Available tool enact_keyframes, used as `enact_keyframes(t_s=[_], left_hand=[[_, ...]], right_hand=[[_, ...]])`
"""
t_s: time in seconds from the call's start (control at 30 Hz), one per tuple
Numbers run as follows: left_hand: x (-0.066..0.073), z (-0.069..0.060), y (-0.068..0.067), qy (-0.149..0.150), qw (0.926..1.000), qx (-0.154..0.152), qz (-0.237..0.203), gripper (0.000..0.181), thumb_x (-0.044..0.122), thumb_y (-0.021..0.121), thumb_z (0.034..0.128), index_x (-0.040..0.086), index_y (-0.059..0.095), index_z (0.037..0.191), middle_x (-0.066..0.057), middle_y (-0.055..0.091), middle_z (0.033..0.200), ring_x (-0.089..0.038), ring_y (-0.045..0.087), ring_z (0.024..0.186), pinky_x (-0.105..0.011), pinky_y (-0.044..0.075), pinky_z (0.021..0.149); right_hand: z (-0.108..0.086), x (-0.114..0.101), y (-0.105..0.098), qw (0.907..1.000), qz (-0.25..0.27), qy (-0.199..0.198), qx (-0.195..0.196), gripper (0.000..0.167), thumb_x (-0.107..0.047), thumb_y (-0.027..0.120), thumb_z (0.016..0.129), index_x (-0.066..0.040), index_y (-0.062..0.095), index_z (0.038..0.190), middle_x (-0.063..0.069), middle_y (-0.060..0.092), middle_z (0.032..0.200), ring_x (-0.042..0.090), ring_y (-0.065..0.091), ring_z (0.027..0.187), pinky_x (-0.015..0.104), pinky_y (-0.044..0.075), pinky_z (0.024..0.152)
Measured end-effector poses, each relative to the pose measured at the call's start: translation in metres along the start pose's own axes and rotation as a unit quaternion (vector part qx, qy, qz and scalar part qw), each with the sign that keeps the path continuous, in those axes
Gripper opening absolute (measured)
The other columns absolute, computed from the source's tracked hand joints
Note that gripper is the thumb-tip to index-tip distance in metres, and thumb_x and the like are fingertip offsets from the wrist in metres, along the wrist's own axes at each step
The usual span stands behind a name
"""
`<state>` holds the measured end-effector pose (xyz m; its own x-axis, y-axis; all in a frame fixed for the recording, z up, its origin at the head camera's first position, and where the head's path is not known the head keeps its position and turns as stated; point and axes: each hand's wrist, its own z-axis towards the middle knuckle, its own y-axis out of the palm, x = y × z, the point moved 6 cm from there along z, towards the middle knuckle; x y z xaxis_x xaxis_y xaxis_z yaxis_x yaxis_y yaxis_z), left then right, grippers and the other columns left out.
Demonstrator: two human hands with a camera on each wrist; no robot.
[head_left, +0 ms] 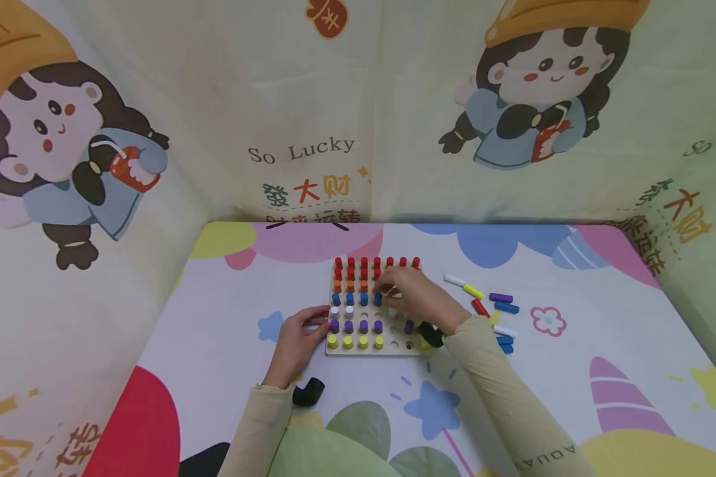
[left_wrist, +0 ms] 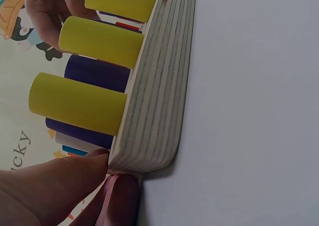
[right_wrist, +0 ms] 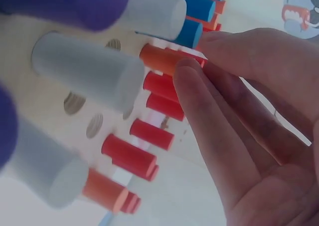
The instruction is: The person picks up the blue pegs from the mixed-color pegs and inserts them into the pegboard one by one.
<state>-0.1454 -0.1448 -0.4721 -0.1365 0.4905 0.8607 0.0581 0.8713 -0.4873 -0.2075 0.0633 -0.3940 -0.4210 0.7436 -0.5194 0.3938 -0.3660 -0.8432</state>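
Note:
A wooden pegboard (head_left: 356,352) bears rows of red, orange, blue, white, purple and yellow pegs, with some holes bare among the lower rows. My left hand (head_left: 296,343) holds the board's left edge. In the left wrist view its thumb (left_wrist: 60,183) lies against the board near a corner, beside a yellow peg (left_wrist: 77,104), with a finger below. Over the board's middle is my right hand (head_left: 420,295). Its thumb and index finger pinch an orange peg (right_wrist: 160,59) in the right wrist view, behind two white pegs (right_wrist: 87,69). Part of that peg is hidden by the fingertip.
Loose pegs lie right of the board: a white peg (head_left: 453,280), a yellow peg (head_left: 473,291), a purple peg (head_left: 501,297), a red peg (head_left: 480,308) and several blue and white ones. A printed cloth covers the table (head_left: 227,318); patterned curtains (head_left: 394,165) stand behind and beside it.

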Motion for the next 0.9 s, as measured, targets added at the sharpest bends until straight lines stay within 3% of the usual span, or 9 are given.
enact_keyframes(t_s=[0.4, 0.67, 0.9], left_hand=[[-0.002, 0.002, 0.001, -0.005, 1.0000, 0.000, -0.002, 0.038, 0.013, 0.069, 0.0938, 0.011, 0.064, 0.131, -0.007, 0.069, 0.120, -0.021, 0.067, 0.103, -0.037, 0.057, 0.088], [-0.001, 0.001, 0.001, -0.002, 1.0000, 0.001, -0.002, 0.037, 0.013, 0.069, 0.0935, 0.011, 0.064, 0.130, -0.007, 0.069, 0.119, -0.020, 0.066, 0.102, -0.037, 0.057, 0.088], [0.000, 0.000, 0.001, -0.006, 1.0000, 0.004, 0.003, 0.038, 0.014, 0.070, 0.0928, 0.012, 0.064, 0.130, -0.005, 0.069, 0.119, -0.020, 0.066, 0.103, -0.037, 0.057, 0.088]], right_hand=[[-0.021, 0.013, -0.012, 0.9999, -0.010, 0.000, 0.009, 0.026, -0.009, 0.076, 0.087, -0.007, 0.071, 0.112, 0.005, 0.071, 0.108, 0.020, 0.067, 0.101, 0.037, 0.057, 0.092], [-0.039, 0.024, -0.018, 0.9992, -0.018, -0.004, 0.036, 0.025, -0.009, 0.077, 0.086, -0.005, 0.071, 0.110, 0.006, 0.071, 0.105, 0.020, 0.068, 0.096, 0.040, 0.057, 0.089], [-0.053, 0.038, -0.022, 0.9985, -0.013, 0.018, 0.051, 0.025, -0.010, 0.079, 0.084, -0.008, 0.073, 0.109, 0.004, 0.069, 0.103, 0.020, 0.067, 0.098, 0.040, 0.058, 0.089]])
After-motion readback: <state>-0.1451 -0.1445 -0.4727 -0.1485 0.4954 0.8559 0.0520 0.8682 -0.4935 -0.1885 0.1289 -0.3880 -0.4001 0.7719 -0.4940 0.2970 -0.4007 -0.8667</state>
